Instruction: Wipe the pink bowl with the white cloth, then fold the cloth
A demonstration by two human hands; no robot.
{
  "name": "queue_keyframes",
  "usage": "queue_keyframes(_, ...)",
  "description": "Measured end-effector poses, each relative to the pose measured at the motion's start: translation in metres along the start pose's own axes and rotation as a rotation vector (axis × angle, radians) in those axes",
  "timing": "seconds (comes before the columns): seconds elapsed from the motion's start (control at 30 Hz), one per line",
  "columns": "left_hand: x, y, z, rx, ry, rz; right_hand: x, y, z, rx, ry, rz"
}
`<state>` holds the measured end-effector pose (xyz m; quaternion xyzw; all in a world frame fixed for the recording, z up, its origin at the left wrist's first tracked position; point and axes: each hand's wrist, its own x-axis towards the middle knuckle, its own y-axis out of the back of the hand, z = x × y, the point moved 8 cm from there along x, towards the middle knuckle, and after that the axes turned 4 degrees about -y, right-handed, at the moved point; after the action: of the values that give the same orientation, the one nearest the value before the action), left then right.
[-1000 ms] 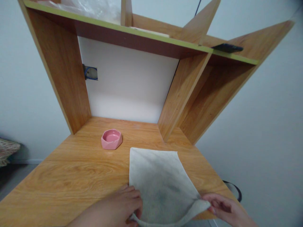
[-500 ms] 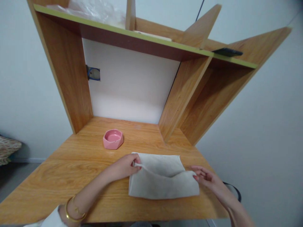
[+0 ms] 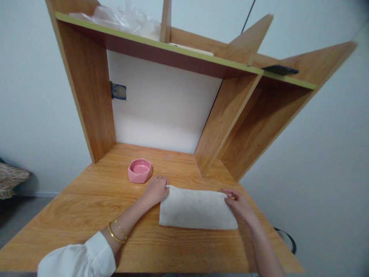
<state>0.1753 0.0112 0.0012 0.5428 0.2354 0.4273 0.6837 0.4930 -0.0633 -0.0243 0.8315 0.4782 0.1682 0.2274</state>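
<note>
From here, the near edge of the pale cloth (image 3: 198, 211) has just come over to meet the far edge, so the fold looks nearly made; it lies doubled on the desk (image 3: 138, 250), right of the pink dish (image 3: 140, 175); the left hand (image 3: 157, 189) pinches its far left corner; the right hand (image 3: 236, 201), fingers half curled, lightly grips the far right one

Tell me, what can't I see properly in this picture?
All in the head view:
Inside of the folded gray cloth: hidden by its top layer.
Fingertips of the left hand: mostly hidden behind the hand itself.
Right arm: cut off by the bottom edge.
Dark flat thing up high: too small and blurry to name.
Patterned fabric: cut off by the left edge.
</note>
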Motion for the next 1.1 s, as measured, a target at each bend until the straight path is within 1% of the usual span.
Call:
queue_keyframes(0.13,-0.004,0.002,-0.002,0.084,0.029,0.024,0.002,0.001,0.002,-0.072,0.085,0.115)
queue_keyframes(0.2,-0.009,0.011,-0.006,0.098,0.053,0.045,-0.001,0.002,0.006,-0.106,0.122,0.160)
queue_keyframes(0.27,-0.014,0.029,-0.016,0.116,0.095,0.103,-0.006,0.002,0.012,-0.118,0.137,0.158)
queue_keyframes(0.33,-0.021,0.050,-0.033,0.151,0.172,0.192,-0.012,0.001,0.018,-0.112,0.141,0.133)
queue_keyframes(0.37,-0.025,0.059,-0.045,0.168,0.226,0.234,-0.016,0.001,0.020,-0.105,0.146,0.120)
queue_keyframes(0.43,-0.031,0.071,-0.073,0.174,0.355,0.284,-0.025,0.001,0.021,-0.088,0.162,0.105)
queue_keyframes(0.5,-0.032,0.067,-0.101,0.134,0.437,0.239,-0.032,0.001,0.024,-0.066,0.155,0.099)
queue_keyframes(0.53,-0.030,0.061,-0.112,0.092,0.444,0.199,-0.036,0.002,0.026,-0.051,0.139,0.104)
queue_keyframes(0.6,-0.025,0.050,-0.125,0.005,0.405,0.133,-0.041,0.004,0.030,-0.012,0.101,0.131)
queue_keyframes(0.67,-0.019,0.044,-0.127,-0.042,0.367,0.114,-0.045,0.007,0.033,0.031,0.080,0.164)
queue_keyframes(0.73,-0.014,0.044,-0.123,-0.043,0.352,0.121,-0.049,0.009,0.034,0.061,0.077,0.185)
queue_keyframes(0.8,-0.009,0.046,-0.117,-0.011,0.364,0.119,-0.054,0.010,0.035,0.071,0.073,0.195)
queue_keyframes(0.9,-0.003,0.045,-0.110,0.060,0.391,0.066,-0.061,0.011,0.036,0.067,0.050,0.224)
queue_keyframes(1.0,0.002,0.040,-0.110,0.082,0.384,0.022,-0.070,0.011,0.038,0.064,0.038,0.280)
queue_keyframes(1.1,0.003,0.039,-0.111,0.070,0.379,0.061,-0.077,0.011,0.037,0.058,0.067,0.345)
